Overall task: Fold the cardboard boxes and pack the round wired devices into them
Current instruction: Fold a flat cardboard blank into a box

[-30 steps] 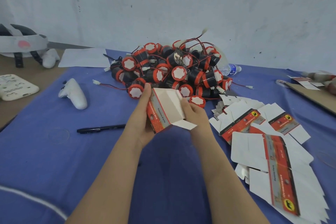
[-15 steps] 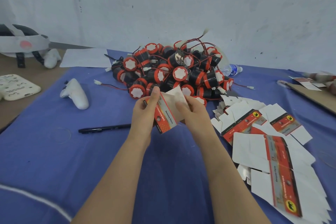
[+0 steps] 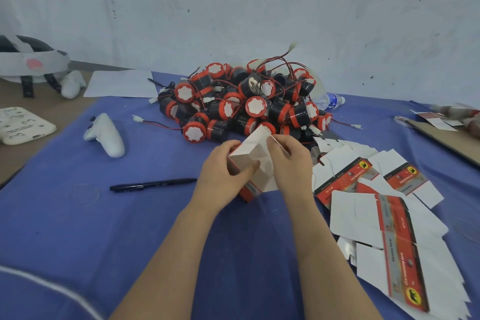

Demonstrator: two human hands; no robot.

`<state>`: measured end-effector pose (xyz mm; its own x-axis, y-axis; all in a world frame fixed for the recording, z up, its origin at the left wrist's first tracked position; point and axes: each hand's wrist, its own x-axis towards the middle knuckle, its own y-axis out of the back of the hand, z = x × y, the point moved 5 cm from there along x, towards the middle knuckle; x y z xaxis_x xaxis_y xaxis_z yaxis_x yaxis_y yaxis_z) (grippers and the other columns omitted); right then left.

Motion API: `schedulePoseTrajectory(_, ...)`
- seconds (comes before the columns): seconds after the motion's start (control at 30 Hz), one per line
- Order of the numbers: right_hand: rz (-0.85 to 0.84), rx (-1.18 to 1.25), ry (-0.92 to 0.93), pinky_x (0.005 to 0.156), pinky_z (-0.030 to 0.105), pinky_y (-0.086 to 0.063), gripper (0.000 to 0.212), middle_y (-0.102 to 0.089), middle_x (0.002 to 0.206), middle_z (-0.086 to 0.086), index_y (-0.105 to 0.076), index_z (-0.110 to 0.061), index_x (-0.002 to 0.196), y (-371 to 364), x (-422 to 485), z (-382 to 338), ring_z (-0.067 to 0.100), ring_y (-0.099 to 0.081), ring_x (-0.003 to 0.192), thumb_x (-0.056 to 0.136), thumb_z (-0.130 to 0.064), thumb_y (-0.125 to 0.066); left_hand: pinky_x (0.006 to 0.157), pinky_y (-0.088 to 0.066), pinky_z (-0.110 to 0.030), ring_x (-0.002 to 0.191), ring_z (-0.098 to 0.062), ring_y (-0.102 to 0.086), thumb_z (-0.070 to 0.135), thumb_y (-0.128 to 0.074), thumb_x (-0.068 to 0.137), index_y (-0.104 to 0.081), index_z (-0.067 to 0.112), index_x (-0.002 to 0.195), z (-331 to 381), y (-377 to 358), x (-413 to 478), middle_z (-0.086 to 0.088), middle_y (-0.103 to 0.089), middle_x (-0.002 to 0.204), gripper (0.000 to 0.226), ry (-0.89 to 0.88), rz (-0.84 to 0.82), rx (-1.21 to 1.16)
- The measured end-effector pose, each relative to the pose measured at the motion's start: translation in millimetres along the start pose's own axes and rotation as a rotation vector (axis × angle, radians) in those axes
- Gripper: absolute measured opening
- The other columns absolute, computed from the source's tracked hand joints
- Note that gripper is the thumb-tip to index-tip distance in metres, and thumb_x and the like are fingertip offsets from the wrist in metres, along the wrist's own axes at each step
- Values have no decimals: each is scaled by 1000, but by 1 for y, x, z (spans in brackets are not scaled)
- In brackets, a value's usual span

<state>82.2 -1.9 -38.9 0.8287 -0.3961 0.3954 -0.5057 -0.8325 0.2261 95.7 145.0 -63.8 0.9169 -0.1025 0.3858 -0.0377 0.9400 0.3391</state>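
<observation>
A small red-and-white cardboard box [image 3: 253,161] is half folded, held just above the blue cloth in the middle. My left hand [image 3: 220,179] grips its left side, thumb pressed on a white flap. My right hand [image 3: 289,161] pinches the right flap near the top. Behind them lies a heap of round black-and-red wired devices [image 3: 244,106]. Flat unfolded boxes [image 3: 384,218] are spread out to the right.
A black pen [image 3: 153,184] lies left of my hands, a white controller [image 3: 106,135] farther left. A headset [image 3: 28,65] and a white pad [image 3: 23,125] sit at the left edge. A water bottle [image 3: 328,100] lies behind the heap; a cardboard sheet [image 3: 452,138] at right.
The box has been turned and its flaps pushed inward. Both hands have lowered toward the cloth and closed in on the box's top.
</observation>
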Motion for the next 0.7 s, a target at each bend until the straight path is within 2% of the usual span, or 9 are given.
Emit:
schedulePoseTrajectory(0.07,-77,78,-60,77,28,-53,15,-63,92,-19,-60,-40,89,-3,-1,0,5,-58,87,94,-27,-54,61,-42,-13,79,-3,-57,45,-52,94,-56,37,90,0,9,1,13,-63,93,10,63,126,-58)
schedulePoseTrajectory(0.1,-114,130,-115,75,32,-56,15,-61,95,-18,-59,-41,92,-4,-1,1,5,-57,89,95,-28,-53,56,-39,-12,69,-2,-56,50,-46,95,-55,35,78,0,14,1,14,-62,78,25,91,193,-101)
schedulePoseTrajectory(0.17,-162,267,-277,60,28,-57,15,-59,100,-12,-59,-35,101,-5,-2,7,6,-56,88,96,-23,-51,46,-35,-9,53,2,-52,53,-41,96,-49,30,62,0,19,1,16,-55,54,42,140,260,-199)
schedulePoseTrajectory(0.2,-179,348,-378,55,25,-54,15,-60,99,-8,-59,-32,101,-5,-3,12,9,-57,86,96,-20,-51,44,-36,-7,52,3,-55,52,-41,96,-51,28,62,1,19,0,17,-57,53,43,150,265,-269)
schedulePoseTrajectory(0.3,-267,429,-588,55,24,-52,10,-65,87,0,-62,-22,93,-12,-9,24,15,-63,70,94,-13,-57,49,-45,-11,62,2,-64,49,-40,98,-63,22,77,3,14,2,11,-68,66,41,145,244,-407)
schedulePoseTrajectory(0.4,-392,335,-576,47,19,-50,8,-66,79,3,-65,-10,99,-26,-17,26,8,-63,55,94,-12,-58,48,-45,-12,68,-6,-65,44,-38,100,-61,19,82,2,17,1,3,-67,77,39,162,315,-437)
schedulePoseTrajectory(0.53,-251,525,-581,68,32,-58,35,-72,80,8,-64,-6,88,-29,-14,24,20,-70,70,93,-40,-56,51,-42,-17,63,-7,-54,44,-34,102,-52,23,74,1,27,-2,7,-56,69,40,187,461,-386)
schedulePoseTrajectory(0.6,-184,536,-593,79,42,-59,56,-73,87,13,-66,-3,93,-28,-11,24,30,-71,83,88,-57,-54,60,-43,-25,73,-11,-56,45,-29,102,-53,20,82,1,29,-3,4,-58,77,40,187,511,-340)
schedulePoseTrajectory(0.7,-287,537,-582,66,34,-59,59,-75,76,-1,-68,-18,88,-38,-17,16,20,-71,81,72,-73,-52,75,-44,-26,95,-14,-57,41,-26,104,-52,19,109,2,26,-3,3,-60,100,35,143,511,-277)
